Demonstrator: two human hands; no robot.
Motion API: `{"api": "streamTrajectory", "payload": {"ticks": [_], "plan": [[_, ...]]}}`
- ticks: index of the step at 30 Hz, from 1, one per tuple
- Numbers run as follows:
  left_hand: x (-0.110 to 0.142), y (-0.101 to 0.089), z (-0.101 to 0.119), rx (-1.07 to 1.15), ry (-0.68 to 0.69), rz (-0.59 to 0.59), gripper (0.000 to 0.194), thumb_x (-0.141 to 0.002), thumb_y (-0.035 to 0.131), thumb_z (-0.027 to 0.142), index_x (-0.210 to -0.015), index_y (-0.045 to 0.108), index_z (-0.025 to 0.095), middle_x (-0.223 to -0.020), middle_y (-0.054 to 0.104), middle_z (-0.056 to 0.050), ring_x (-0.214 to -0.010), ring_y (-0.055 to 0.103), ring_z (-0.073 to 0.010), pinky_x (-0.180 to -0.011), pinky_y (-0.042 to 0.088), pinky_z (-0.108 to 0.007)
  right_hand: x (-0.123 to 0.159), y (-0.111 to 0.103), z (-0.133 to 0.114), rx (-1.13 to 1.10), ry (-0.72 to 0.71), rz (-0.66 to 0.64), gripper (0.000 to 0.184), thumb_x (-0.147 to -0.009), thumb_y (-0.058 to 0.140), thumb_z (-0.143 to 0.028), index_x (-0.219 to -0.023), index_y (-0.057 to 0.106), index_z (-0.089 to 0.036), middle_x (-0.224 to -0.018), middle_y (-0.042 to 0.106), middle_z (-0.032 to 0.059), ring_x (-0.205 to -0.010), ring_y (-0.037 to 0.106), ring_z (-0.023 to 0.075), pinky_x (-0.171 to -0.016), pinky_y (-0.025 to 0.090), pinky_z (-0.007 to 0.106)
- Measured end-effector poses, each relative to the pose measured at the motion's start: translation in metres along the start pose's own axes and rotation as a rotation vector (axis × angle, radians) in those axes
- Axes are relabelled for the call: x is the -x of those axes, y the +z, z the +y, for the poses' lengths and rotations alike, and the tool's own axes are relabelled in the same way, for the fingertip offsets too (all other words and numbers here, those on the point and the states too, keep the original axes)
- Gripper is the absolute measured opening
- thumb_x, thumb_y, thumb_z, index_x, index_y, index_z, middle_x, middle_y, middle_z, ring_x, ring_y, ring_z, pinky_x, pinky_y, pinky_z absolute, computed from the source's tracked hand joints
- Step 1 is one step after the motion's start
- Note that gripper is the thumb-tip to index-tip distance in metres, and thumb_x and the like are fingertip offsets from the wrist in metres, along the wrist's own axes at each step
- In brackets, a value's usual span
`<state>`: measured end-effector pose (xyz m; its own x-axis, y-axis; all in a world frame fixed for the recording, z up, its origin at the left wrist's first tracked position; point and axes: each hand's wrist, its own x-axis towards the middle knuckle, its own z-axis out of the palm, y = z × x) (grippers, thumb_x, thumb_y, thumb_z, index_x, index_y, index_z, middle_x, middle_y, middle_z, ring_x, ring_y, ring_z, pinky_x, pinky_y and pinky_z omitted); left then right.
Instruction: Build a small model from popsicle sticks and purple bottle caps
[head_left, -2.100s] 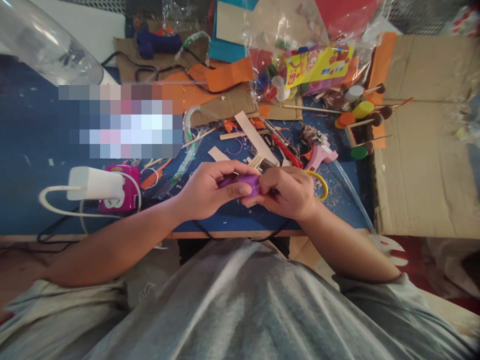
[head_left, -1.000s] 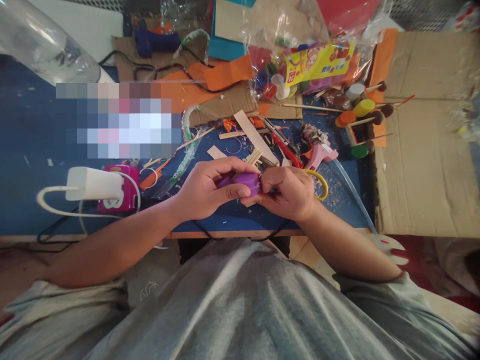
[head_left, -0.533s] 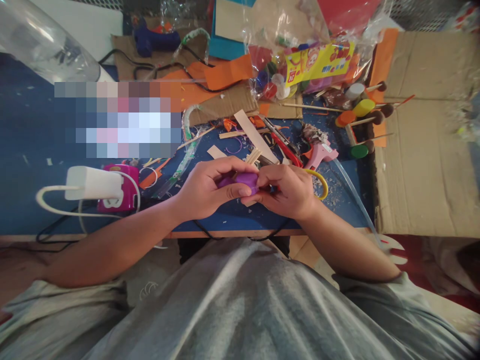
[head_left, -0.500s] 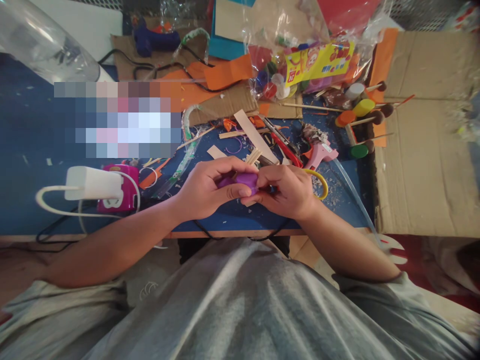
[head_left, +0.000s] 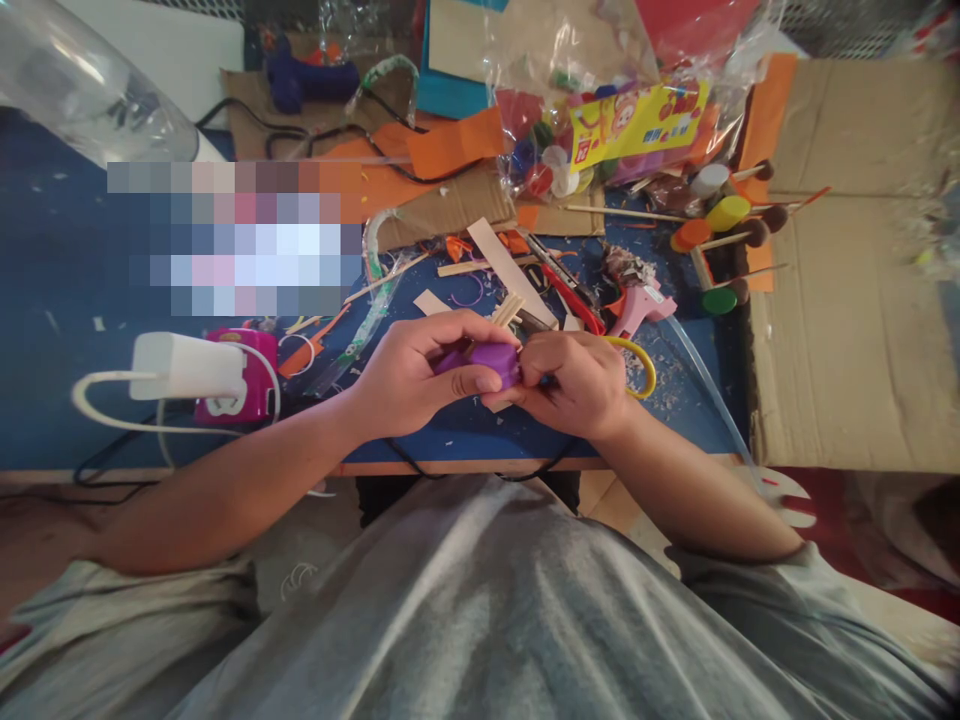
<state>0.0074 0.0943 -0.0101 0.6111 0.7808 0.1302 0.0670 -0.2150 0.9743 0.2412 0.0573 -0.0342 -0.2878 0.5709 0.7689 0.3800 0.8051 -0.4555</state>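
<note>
In front of my chest, over the front of the blue table [head_left: 450, 445], I hold a small, smooth, rounded purple piece [head_left: 495, 364]. My left hand [head_left: 409, 375] wraps it, thumb in front and fingers behind. My right hand [head_left: 574, 380] is closed in a pinch at the piece's right end; what lies between those fingertips is hidden. Just behind my hands are short wooden sticks [head_left: 508, 310] and a pale card strip [head_left: 514, 275]. A yellow loop handle [head_left: 641, 368] shows beside my right hand, its other end covered.
A pink glue gun [head_left: 641, 305] and a red cutter knife [head_left: 574, 300] lie behind my right hand. Paint pots [head_left: 727, 213] with brushes stand right, near a cardboard sheet [head_left: 855, 300]. A white charger [head_left: 187, 367] is at left. A clear bag [head_left: 637, 130] of coloured pieces sits behind.
My left hand keeps its hold on the purple piece. My right fingertips came against the piece's end half a second ago and have since shifted slightly right. The table things look the same.
</note>
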Motion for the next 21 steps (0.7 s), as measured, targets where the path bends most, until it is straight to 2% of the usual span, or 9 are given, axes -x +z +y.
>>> {"api": "streamTrajectory", "payload": {"ticks": [3, 6, 16, 21], "plan": [[0.0001, 0.0007, -0.0002, 0.021, 0.000, 0.007, 0.063, -0.091, 0.094, 0.071, -0.119, 0.090, 0.015, -0.099, 0.086, -0.009, -0.081, 0.074, -0.0177, -0.070, 0.057, -0.026, -0.0008, -0.0017, -0.0011, 0.010, 0.054, -0.006, 0.042, -0.102, 0.090, -0.054, -0.098, 0.060, -0.025, -0.071, 0.068, -0.0084, -0.052, 0.056, 0.0082, -0.053, 0.044, 0.024], [0.0002, 0.0011, -0.0004, 0.038, -0.012, 0.007, 0.061, -0.091, 0.095, 0.069, -0.119, 0.090, 0.015, -0.099, 0.085, -0.009, -0.078, 0.070, -0.0154, -0.066, 0.053, -0.024, -0.0033, -0.0016, -0.0014, 0.015, 0.005, 0.017, 0.036, -0.102, 0.091, -0.050, -0.106, 0.066, -0.024, -0.073, 0.073, -0.0075, -0.055, 0.062, 0.0092, -0.054, 0.046, 0.023], [-0.0006, 0.0006, -0.0019, 0.009, -0.019, -0.017, 0.062, -0.092, 0.092, 0.072, -0.118, 0.090, 0.015, -0.090, 0.080, -0.006, -0.074, 0.063, -0.0141, -0.065, 0.051, -0.024, -0.0032, 0.0013, 0.0004, 0.072, -0.035, -0.024, 0.036, -0.110, 0.081, -0.053, -0.103, 0.058, -0.025, -0.079, 0.075, -0.0063, -0.058, 0.066, 0.0098, -0.055, 0.046, 0.023], [-0.0011, 0.0010, -0.0013, 0.012, -0.049, -0.018, 0.063, -0.092, 0.093, 0.073, -0.119, 0.091, 0.016, -0.087, 0.078, -0.006, -0.072, 0.060, -0.0140, -0.063, 0.049, -0.024, -0.0012, 0.0024, 0.0009, 0.067, -0.033, -0.028, 0.035, -0.112, 0.079, -0.051, -0.104, 0.057, -0.026, -0.079, 0.072, -0.0071, -0.056, 0.062, 0.0097, -0.056, 0.045, 0.024]]}}
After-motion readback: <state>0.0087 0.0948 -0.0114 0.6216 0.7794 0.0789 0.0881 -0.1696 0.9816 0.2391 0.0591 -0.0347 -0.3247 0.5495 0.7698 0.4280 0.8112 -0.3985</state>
